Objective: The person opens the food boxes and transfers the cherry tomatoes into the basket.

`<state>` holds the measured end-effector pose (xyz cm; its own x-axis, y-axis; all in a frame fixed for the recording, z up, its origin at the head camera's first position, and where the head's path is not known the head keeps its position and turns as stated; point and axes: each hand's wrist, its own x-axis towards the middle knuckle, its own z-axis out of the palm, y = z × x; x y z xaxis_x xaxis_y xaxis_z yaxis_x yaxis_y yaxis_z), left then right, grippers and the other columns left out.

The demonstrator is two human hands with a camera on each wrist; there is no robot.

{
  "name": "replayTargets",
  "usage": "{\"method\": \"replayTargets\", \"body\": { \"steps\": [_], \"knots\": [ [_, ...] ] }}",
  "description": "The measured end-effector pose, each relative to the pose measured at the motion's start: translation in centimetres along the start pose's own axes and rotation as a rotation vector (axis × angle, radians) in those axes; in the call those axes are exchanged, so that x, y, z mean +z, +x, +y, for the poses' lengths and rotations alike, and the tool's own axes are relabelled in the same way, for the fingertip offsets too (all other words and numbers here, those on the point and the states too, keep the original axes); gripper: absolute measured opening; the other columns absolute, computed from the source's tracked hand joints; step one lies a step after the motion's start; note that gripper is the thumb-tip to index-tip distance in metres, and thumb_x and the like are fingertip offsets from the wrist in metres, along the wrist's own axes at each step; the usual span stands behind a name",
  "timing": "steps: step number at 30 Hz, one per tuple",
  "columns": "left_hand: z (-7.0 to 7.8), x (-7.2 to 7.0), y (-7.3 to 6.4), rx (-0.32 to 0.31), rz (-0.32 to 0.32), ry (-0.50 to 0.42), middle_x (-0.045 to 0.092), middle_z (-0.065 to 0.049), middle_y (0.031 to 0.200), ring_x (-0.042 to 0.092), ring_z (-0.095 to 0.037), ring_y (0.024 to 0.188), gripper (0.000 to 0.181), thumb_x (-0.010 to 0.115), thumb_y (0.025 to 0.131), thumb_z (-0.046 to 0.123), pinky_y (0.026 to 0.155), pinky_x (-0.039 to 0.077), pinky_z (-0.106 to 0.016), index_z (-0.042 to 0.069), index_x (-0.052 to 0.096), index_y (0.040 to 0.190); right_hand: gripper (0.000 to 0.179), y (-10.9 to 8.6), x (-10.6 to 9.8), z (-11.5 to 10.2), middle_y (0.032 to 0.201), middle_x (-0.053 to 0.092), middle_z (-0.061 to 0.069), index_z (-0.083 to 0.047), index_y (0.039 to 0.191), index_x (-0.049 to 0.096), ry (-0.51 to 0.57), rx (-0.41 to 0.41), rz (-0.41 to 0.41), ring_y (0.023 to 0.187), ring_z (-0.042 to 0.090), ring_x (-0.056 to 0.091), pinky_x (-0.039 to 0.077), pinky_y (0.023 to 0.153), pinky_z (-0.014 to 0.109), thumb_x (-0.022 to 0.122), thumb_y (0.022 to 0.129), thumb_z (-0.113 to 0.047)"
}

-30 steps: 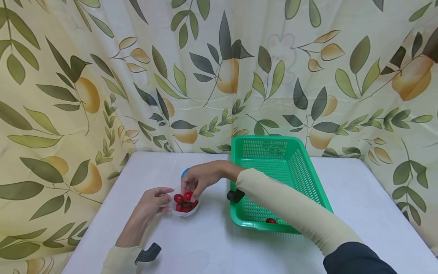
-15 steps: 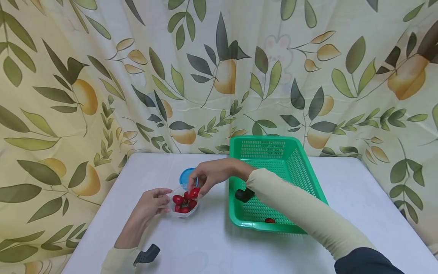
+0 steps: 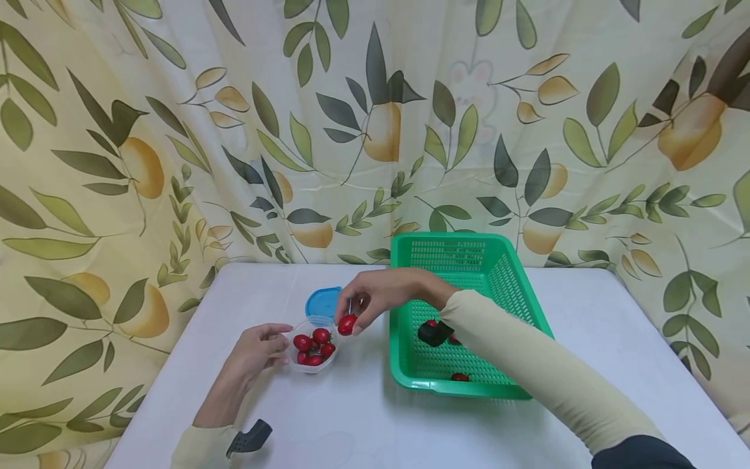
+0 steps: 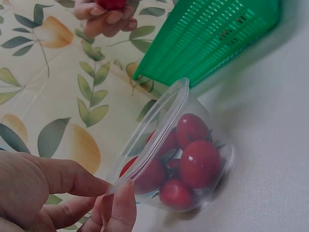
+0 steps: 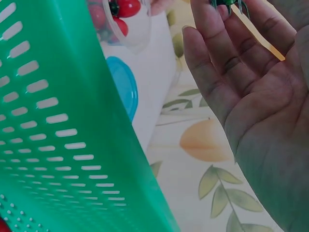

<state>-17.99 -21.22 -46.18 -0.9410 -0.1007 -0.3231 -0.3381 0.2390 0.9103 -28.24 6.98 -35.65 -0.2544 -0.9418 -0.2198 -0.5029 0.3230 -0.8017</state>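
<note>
- Head view: a tomato (image 3: 347, 324) is pinched between the thumb and fingers of the right hand (image 3: 383, 292), at 2 o'clock from the plastic tub (image 3: 312, 369) and apart from it.
- More tomatoes (image 3: 313, 346) are held in the tub, which is set upright on the white table (image 3: 351, 417); the left hand (image 3: 258, 352) is placed at its 9 o'clock side.
- At 1 o'clock from the tub, a blue lid (image 3: 322, 303) is laid on the table.
- At 3 o'clock, a green basket (image 3: 433, 387) is seen; a loose tomato (image 3: 459, 377) is lodged inside at its 6 o'clock end, and others are partly hidden by a black wrist camera (image 3: 435, 334).
- Left wrist view: the tub's rim is pinched by the left fingertips (image 4: 124, 205); the pinched tomato is shown at 11 o'clock, partly cut off by the frame, and the basket at 1 o'clock.
- Right wrist view: the right palm is turned into sight, with a green stalk (image 5: 227, 3) at the fingertips; the held tomato itself is cropped away. The tub is seen at 11 o'clock and the basket wall at 9.
</note>
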Motion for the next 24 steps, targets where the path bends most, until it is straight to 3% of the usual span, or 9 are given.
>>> {"method": "replayTargets", "body": {
  "steps": [12, 24],
  "knots": [
    [0.0, 0.0, -0.1, -0.006, 0.001, 0.001, 0.060, -0.014, 0.104, 0.062, -0.028, 0.090, 0.032, 0.059, 0.099, 0.005, 0.071, 0.060, -0.026, 0.000, 0.063, 0.131, 0.029, -2.3, -0.1, 0.4, 0.111, 0.070, -0.003, -0.023, 0.116, 0.073, 0.049, 0.061, 0.058, 0.102, 0.019, 0.066, 0.058, 0.089, 0.035, 0.081, 0.087, -0.021],
    [0.0, 0.1, -0.2, -0.011, 0.001, 0.005, 0.061, -0.016, 0.107, 0.063, -0.027, 0.090, 0.033, 0.060, 0.099, 0.006, 0.071, 0.061, -0.027, 0.001, 0.063, 0.131, 0.029, -4.4, -0.2, 1.3, 0.114, 0.069, -0.003, -0.021, 0.116, 0.073, 0.046, 0.057, 0.091, 0.104, 0.019, 0.066, 0.056, 0.095, 0.043, 0.080, 0.088, -0.020]
  ]
}}
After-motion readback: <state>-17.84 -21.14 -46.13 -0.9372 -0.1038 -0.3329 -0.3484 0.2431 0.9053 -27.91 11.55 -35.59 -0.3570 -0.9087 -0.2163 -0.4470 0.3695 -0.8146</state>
